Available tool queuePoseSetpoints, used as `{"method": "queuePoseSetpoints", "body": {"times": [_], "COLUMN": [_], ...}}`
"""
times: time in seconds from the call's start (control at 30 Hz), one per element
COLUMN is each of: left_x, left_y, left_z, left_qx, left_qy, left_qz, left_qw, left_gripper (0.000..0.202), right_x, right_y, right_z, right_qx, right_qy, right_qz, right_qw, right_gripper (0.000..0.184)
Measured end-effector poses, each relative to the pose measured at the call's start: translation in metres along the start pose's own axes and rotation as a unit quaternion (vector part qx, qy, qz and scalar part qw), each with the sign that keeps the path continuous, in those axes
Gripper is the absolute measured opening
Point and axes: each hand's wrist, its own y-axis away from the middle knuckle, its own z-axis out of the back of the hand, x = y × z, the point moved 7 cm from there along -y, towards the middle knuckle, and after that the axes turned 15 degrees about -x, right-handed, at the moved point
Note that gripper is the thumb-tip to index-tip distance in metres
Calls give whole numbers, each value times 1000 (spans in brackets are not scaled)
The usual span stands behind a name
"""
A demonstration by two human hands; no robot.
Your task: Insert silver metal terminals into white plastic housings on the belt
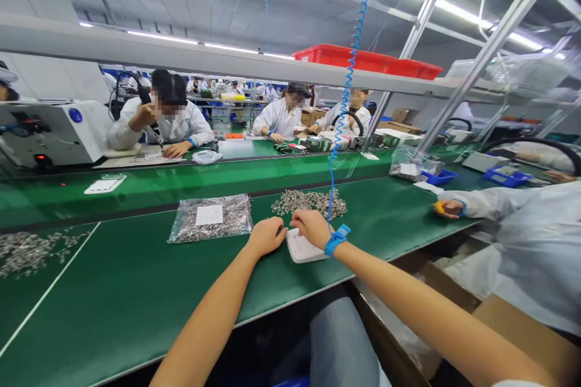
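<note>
Side by side on the green work surface, both my hands are at a white shallow plastic piece (pixel 303 250) with rounded corners. My left hand (pixel 267 236) rests at its left edge, fingers curled in and their tips partly hidden; what they hold, if anything, does not show. My right hand (pixel 314 230), with a blue wrist strap (pixel 336 240) and coiled cord (pixel 348 72), is over the piece. Its fingers are bent together, pointing down, and anything in them is too small to make out. Just beyond lies a pile of small metal parts (pixel 313 202).
A clear bag of metal parts (pixel 231 217) with a white label lies left of my hands. More loose parts (pixel 27 251) are spread at far left. Co-workers sit across a green conveyor (pixel 254 174). At right, a co-worker's hand (pixel 450 208) holds something yellow. Red bins (pixel 363 60) stand overhead.
</note>
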Motion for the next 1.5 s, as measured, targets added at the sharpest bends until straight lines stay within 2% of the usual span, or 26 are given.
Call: {"method": "queuePoseSetpoints", "body": {"times": [0.13, 0.23, 0.43, 0.6, 0.77, 0.93, 1.2, 1.5], "left_x": [-10, -23, -38, -33, -28, -24, -23, -19], "left_y": [-1, -1, 1, 1, 0, -2, -2, -3], "left_z": [4, 4, -5, -4, -5, -10, -9, -15], "left_qx": [1, -2, -12, -24, -16, -7, 6, 12], "left_qy": [41, 70, 79, 79, 102, 132, 144, 163], "left_qz": [-27, -49, -20, 21, 37, 64, 85, 109], "left_qw": [999, 996, 997, 996, 994, 989, 986, 981], "left_gripper": [19, 20, 14, 24, 10, 11, 9, 8], "right_x": [-14, -20, -12, -6, -6, -9, -4, -19], "right_y": [-11, -7, 11, 11, 4, -7, -5, -16], "right_z": [8, 5, -7, -10, -13, -18, -22, -30], "right_qx": [51, 86, 108, 106, 112, 133, 161, 138], "right_qy": [20, 44, 68, 80, 91, 88, 56, 27], "right_qz": [43, 76, 122, 133, 131, 129, 174, 122], "right_qw": [998, 992, 984, 982, 981, 979, 970, 983], "right_gripper": [17, 22, 17, 12, 9, 4, 9, 29]}}
